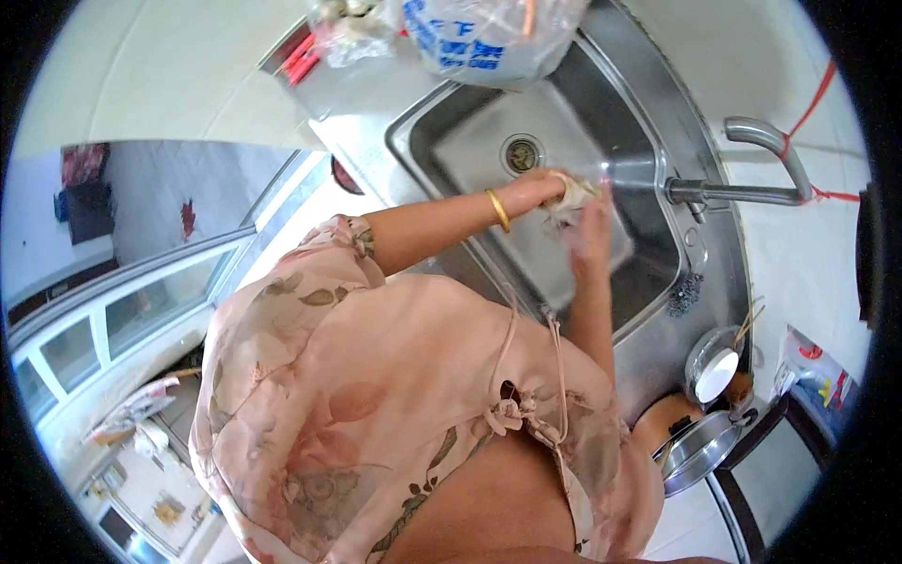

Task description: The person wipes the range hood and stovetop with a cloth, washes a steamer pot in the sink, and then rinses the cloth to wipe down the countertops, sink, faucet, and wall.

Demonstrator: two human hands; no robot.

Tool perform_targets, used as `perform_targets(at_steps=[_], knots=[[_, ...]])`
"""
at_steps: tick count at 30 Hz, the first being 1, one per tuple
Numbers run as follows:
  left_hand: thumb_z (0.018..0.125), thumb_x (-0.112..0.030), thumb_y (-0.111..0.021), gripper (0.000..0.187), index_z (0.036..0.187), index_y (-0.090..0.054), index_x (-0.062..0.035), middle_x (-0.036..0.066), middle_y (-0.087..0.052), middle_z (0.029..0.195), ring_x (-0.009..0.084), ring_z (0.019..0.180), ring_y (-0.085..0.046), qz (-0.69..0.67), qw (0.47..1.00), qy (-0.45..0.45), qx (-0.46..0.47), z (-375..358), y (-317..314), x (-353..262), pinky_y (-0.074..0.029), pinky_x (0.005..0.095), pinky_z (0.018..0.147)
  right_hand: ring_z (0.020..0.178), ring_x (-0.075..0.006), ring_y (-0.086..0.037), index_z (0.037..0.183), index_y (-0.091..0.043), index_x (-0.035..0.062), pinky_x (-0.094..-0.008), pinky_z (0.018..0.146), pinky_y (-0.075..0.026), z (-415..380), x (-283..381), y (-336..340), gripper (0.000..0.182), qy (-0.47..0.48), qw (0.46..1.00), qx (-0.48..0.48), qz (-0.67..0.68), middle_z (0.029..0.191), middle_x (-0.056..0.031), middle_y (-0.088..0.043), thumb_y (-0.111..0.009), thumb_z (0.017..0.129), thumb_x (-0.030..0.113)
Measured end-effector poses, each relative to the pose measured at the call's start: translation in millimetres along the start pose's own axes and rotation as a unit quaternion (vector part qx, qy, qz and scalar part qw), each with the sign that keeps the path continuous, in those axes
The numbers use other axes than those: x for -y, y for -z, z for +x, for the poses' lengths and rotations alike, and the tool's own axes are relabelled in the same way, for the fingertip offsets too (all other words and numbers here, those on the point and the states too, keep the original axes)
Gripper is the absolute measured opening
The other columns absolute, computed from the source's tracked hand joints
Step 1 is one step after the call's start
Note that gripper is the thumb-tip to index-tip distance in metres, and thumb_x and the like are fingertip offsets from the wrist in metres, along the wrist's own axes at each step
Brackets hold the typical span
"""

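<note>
Over the steel sink [451,141], my left hand [534,191], with a gold bangle at its wrist, is closed around a pale, crumpled, cloth-like thing [569,199]. What exactly this thing is I cannot make out. My right hand [592,233] is against its right side, smeared by motion, so its fingers do not show clearly. Below both hands lies the sink's floor, and the round drain [521,153] shows just beyond my left hand.
A tap [752,191] tied with red string reaches in from the right. A plastic bag with blue print [479,42] overhangs the sink's far edge. At the right are a dark scouring pad [685,294], a white bowl [717,376] and a metal pan [703,451].
</note>
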State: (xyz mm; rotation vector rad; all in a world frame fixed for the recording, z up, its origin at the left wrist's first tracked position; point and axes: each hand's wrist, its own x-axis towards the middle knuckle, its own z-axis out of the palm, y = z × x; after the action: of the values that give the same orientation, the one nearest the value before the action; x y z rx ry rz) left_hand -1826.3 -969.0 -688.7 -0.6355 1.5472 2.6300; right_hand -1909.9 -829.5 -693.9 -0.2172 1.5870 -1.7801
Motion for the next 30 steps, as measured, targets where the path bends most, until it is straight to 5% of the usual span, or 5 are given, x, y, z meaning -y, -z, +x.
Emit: perform_targets(at_steps=[5, 12, 15, 18, 30], knots=[[0.081, -0.019, -0.059, 0.046, 0.124, -0.048, -0.0063, 0.006, -0.054, 0.114, 0.0168, 0.105, -0.05, 0.051, 0.993, -0.059, -0.084, -94, 59, -33, -0.041, 0.0291, 0.089, 0.102, -0.0183, -0.053, 0.131, -0.036, 0.0032, -0.0291, 0.086, -0.045, 19, -25, -91, 0.047, -0.116, 0.982, 0.116, 0.089, 0.117, -0.0116, -0.051, -0.054, 0.09, 0.016], [0.085, -0.016, -0.055, 0.036, 0.119, -0.054, -0.0046, 0.012, -0.054, 0.121, 0.0207, 0.108, -0.053, 0.337, 0.902, -0.081, -0.257, -153, 236, -54, -0.043, 0.0321, 0.09, 0.112, -0.0307, -0.047, 0.121, -0.044, 0.0065, -0.0435, 0.093, -0.038, 39, -28, -242, 0.051, 0.277, 0.867, 0.2, -0.364, 0.121, -0.0226, -0.046, -0.066, 0.077, 0.02], [0.085, -0.015, -0.053, 0.04, 0.123, -0.051, -0.0056, 0.015, -0.049, 0.128, 0.0299, 0.113, -0.05, 0.598, 0.747, -0.228, -0.181, -113, 302, -69, -0.042, 0.0363, 0.093, 0.122, -0.0372, -0.036, 0.119, -0.05, 0.0073, -0.0529, 0.099, -0.029, 65, -56, -296, 0.052, 0.4, 0.71, 0.095, -0.572, 0.127, -0.0249, -0.041, -0.067, 0.072, 0.023], [0.083, -0.018, -0.052, 0.046, 0.128, -0.047, -0.0113, 0.012, -0.045, 0.133, 0.033, 0.115, -0.048, 0.713, 0.646, -0.189, -0.194, -92, 337, -104, -0.04, 0.0387, 0.095, 0.124, -0.0383, -0.032, 0.116, -0.054, 0.0076, -0.0548, 0.1, -0.026, 63, -99, -321, 0.048, 0.367, 0.714, -0.005, -0.596, 0.131, -0.0236, -0.039, -0.065, 0.073, 0.026], [0.091, -0.027, -0.049, 0.039, 0.125, -0.05, -0.008, 0.012, -0.047, 0.131, 0.0271, 0.122, -0.043, 0.627, 0.755, -0.157, -0.112, -82, 378, -145, -0.032, 0.0328, 0.103, 0.119, -0.0401, -0.036, 0.118, -0.051, 0.0062, -0.052, 0.098, -0.028, 25, -110, -401, 0.049, 0.403, 0.702, 0.131, -0.572, 0.125, -0.0223, -0.042, -0.062, 0.072, 0.017]])
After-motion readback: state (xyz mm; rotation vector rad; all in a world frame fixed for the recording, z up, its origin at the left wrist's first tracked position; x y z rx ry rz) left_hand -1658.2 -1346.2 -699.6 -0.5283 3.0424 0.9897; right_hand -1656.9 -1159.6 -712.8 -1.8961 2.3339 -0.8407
